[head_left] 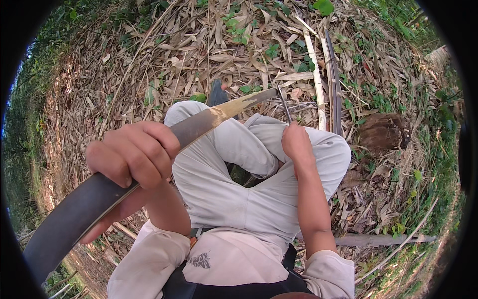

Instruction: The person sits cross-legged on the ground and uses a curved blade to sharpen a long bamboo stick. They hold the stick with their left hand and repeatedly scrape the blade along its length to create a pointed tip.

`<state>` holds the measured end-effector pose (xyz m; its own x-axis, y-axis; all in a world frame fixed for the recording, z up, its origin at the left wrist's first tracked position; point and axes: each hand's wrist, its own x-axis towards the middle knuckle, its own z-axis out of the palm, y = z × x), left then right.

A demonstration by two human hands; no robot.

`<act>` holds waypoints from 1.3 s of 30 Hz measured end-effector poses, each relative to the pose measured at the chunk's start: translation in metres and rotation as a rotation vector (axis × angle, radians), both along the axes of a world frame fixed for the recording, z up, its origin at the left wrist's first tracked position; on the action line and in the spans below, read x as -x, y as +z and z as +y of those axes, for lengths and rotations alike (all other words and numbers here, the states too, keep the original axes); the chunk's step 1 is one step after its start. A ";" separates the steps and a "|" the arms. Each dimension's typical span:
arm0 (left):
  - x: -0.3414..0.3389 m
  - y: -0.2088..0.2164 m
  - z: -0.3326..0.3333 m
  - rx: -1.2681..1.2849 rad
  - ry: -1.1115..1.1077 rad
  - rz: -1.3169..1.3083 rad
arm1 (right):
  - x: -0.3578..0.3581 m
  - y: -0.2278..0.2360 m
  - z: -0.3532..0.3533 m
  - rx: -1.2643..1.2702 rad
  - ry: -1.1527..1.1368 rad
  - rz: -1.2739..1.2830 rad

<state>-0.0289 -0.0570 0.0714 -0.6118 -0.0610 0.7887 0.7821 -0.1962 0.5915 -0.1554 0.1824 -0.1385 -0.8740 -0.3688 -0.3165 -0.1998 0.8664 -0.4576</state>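
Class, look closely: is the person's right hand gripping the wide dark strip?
No, the left hand grips the wide dark strip, while the right hand holds a thin blade-like tool.

From close above, the head camera is looking down past the near shirt (239,254). It is facing far leaves (194,50).

The held strip (193,128) is dark grey (patchy yellow toward one end).
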 end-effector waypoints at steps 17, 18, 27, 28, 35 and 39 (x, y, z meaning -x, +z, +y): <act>0.019 0.017 0.016 -0.128 0.348 -0.074 | -0.071 0.088 -0.048 1.136 -0.191 -0.194; 0.021 0.012 0.017 -0.111 0.321 -0.066 | -0.074 0.098 -0.047 1.077 -0.072 -0.073; 0.006 0.006 0.033 -0.070 0.444 -0.127 | -0.077 0.068 -0.033 0.763 0.002 0.011; 0.004 0.002 0.032 -0.101 0.444 -0.122 | -0.074 0.066 -0.037 0.758 0.001 0.048; -0.006 -0.009 0.032 -0.066 0.396 -0.060 | -0.081 0.070 -0.030 0.639 0.105 0.210; -0.012 -0.012 0.037 -0.048 0.445 -0.096 | -0.039 0.033 -0.024 0.559 0.020 -0.079</act>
